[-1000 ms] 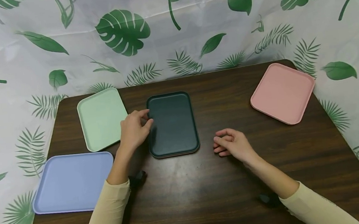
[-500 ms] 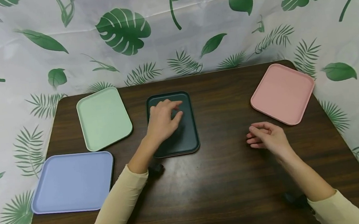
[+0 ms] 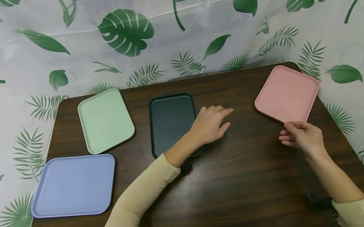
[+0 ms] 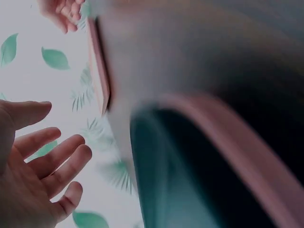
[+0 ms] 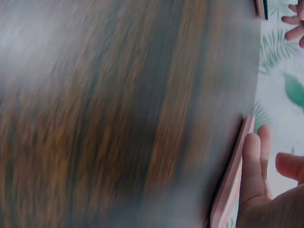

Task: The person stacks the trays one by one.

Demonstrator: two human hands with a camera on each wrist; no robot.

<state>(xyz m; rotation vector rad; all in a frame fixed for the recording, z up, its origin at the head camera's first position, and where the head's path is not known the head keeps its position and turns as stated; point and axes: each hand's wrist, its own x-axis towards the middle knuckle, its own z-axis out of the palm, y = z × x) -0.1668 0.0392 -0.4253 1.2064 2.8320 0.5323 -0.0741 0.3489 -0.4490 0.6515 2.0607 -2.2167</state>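
Observation:
A pink tray (image 3: 286, 92) lies turned at an angle at the table's far right. My right hand (image 3: 306, 138) is at its near corner, fingertips overlapping the rim in the head view. In the right wrist view, thumb and fingers (image 5: 251, 166) are apart, beside the pink tray's edge (image 5: 232, 175). My left hand (image 3: 211, 124) is over the table just right of the dark green tray (image 3: 171, 122), its wrist crossing that tray's right corner. The left wrist view has its fingers (image 4: 66, 166) spread and holding nothing. A pink edge (image 4: 232, 147) shows under the dark green tray.
A light green tray (image 3: 105, 121) sits at the back left. Nearer the front left lies a blue tray (image 3: 75, 186). All rest on a dark wood table (image 3: 229, 196), with a leaf-print cloth (image 3: 194, 35) hanging behind and at the sides.
My left hand has moved right, from the dark green tray's left edge across it and past its right side. My right hand has moved right to the pink tray's near corner. The trays stay put.

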